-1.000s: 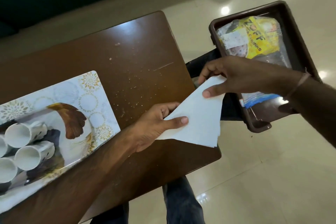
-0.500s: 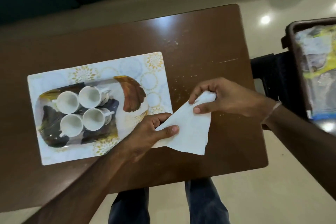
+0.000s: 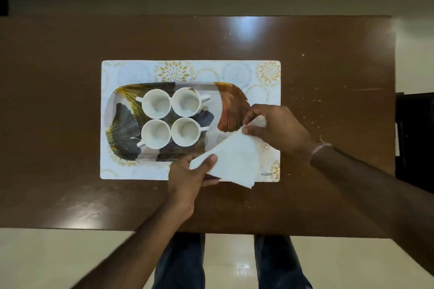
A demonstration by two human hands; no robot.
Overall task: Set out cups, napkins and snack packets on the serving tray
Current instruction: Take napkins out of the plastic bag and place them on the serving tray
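A serving tray (image 3: pixel 231 103) with a leaf pattern lies on a white placemat (image 3: pixel 131 73). Several white cups (image 3: pixel 156 107) stand upright in a square on its left half. I hold a folded white napkin (image 3: pixel 234 159) over the tray's right front corner. My left hand (image 3: pixel 190 173) pinches the napkin's near left corner between thumb and fingers. My right hand (image 3: pixel 277 126) grips its far corner at the tray's right end. No snack packets are in view.
The placemat lies in the middle of a brown wooden table (image 3: pixel 328 65) with crumbs and scratches on its right part. A dark object (image 3: pixel 415 138) stands past the table's right edge. My legs (image 3: pixel 180 263) show below the front edge.
Both hands carried the napkin leftward from the table's right edge to the tray's right end. The view swung left, so the brown bin with packets has left the frame.
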